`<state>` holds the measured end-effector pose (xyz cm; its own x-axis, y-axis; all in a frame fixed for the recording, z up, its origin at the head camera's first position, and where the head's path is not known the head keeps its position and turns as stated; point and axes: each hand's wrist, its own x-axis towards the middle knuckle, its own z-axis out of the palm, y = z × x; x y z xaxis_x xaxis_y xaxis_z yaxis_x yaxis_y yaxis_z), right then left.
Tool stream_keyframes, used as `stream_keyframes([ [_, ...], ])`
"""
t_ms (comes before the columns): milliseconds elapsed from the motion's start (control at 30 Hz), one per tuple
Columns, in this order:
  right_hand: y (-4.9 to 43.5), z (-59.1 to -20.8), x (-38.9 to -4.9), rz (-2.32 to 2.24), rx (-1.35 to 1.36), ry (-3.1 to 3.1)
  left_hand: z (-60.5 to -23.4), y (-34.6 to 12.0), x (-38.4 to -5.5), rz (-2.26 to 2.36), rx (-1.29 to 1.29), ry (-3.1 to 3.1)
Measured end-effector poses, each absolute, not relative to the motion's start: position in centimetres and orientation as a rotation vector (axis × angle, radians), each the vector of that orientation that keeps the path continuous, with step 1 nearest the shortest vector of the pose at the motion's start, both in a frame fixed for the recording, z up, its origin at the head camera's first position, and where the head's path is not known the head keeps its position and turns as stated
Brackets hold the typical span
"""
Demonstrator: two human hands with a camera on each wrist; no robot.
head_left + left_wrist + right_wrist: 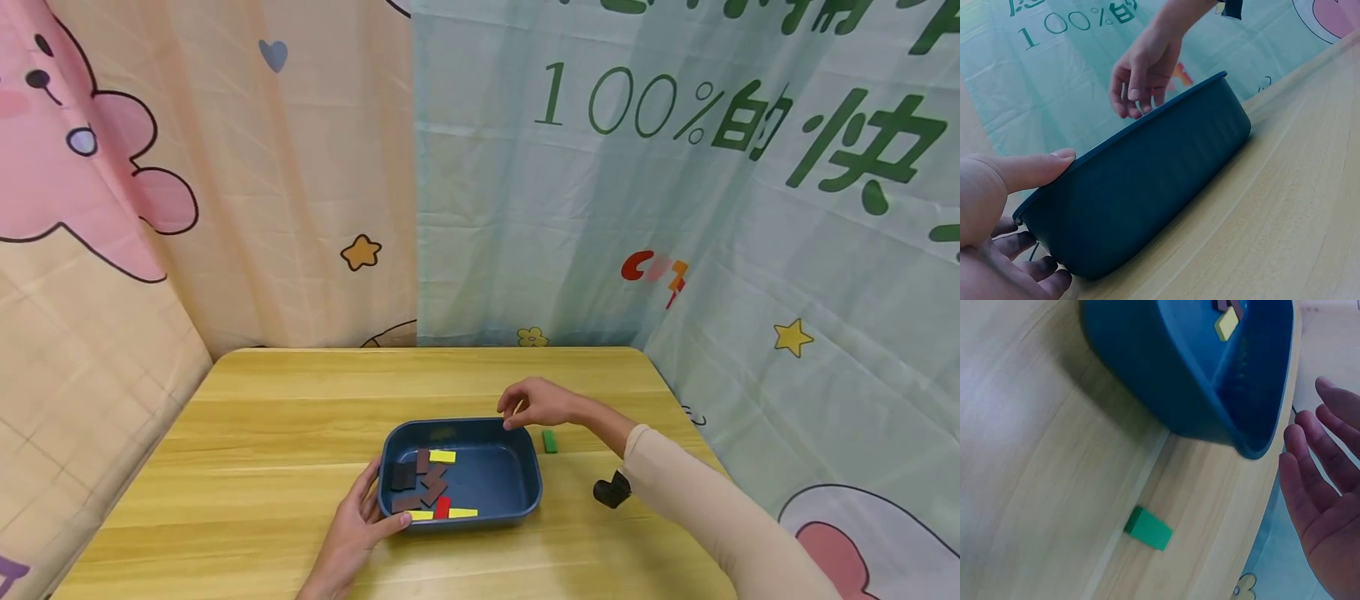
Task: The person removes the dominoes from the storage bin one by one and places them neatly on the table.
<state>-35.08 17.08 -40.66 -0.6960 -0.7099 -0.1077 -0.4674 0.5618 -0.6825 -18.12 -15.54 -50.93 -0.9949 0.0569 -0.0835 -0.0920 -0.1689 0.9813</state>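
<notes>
Blue bin (487, 479) on the tabletop, between the two hands, which are well apart. The left hand (355, 518) grips its near left corner, thumb on the rim and fingers against the outer wall. Within, mostly toward the left hand, lie several brown blocks (434, 491), yellow blocks (442, 457), a red block (442, 507) and dark pieces (403, 476). The right hand (542, 402), empty, its fingers loosely bent, is raised by the bin's far right corner. A green block (550, 442) lies outside the bin, on the near side of the right wrist; a black object (612, 490), partly hidden, sits beside the right sleeve (690, 500). Beyond both hands, the wooden table (300, 400) meets printed curtains (510, 208).
</notes>
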Motion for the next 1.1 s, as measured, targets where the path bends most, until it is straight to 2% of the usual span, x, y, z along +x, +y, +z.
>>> stream_keyframes([
  [300, 12.6, -39.7, -35.2, -0.746, -1.040, 2.348, -50.6, -15.8, -18.3, 2.352, -0.019, 1.945],
  [567, 8.9, -40.9, -35.1, -0.660, -1.106, 2.232, -50.7, -16.0, -18.3, 2.376, -0.013, 1.920],
  [1100, 5.9, -43.7, -34.5, -0.289, -1.278, 2.293, -51.1, -15.8, -18.2, 2.406, 0.012, 1.852],
])
